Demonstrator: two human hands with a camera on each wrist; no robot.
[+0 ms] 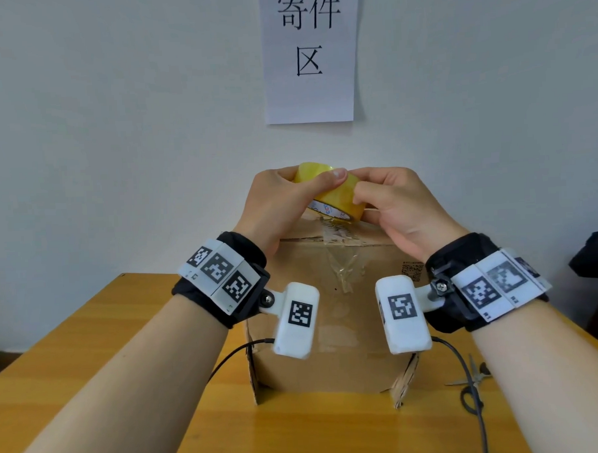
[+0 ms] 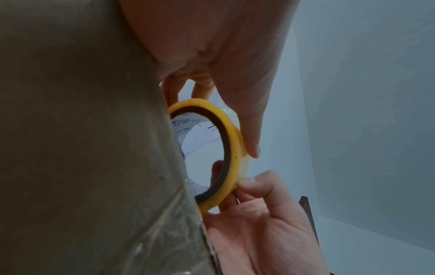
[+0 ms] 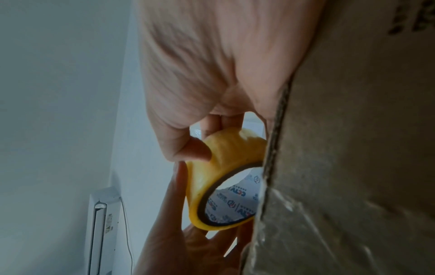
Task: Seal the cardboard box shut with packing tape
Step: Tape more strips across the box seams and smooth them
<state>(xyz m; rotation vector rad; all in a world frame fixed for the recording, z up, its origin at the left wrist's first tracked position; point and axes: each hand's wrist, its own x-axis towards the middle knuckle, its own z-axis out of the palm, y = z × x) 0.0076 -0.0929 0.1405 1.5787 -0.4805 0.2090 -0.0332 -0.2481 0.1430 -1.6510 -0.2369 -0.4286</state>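
Both hands clamped on the yellow roll of clear packing tape (image 1: 334,194), held just above the top of the brown cardboard box (image 1: 329,314). Left hand (image 1: 279,206) wrapped round the roll's left side, thumb laid across the outer band. Right hand (image 1: 396,205) curled against the roll's right side, thumb and forefinger pinching at the band, probably hunting for the loose end; no free tail clearly visible. Printed white core (image 3: 235,202) plain in the right wrist view, roll edge just beside the box's corrugated rim.

Box standing near the middle of the wooden table (image 1: 91,365), toward its far edge by the wall. Crumpled clear tape (image 1: 344,269) already stuck down the front face from the top edge; top seam itself mostly hidden behind the hands, so its state impossible to tell.

Risks, judged from here: tape end splitting or tearing into slivers if picked at a slant; a pulled strip folding back and sticking to itself or to the fingers; a wrinkled lay like the strip already on the front, leaving gaps at the seam; light box sliding on the smooth tabletop under a hard pull.

Metal scissors (image 1: 468,378) lying at the table's right edge, well apart from the box. Pale wall behind, white paper sign with black characters (image 1: 310,54) fixed above.
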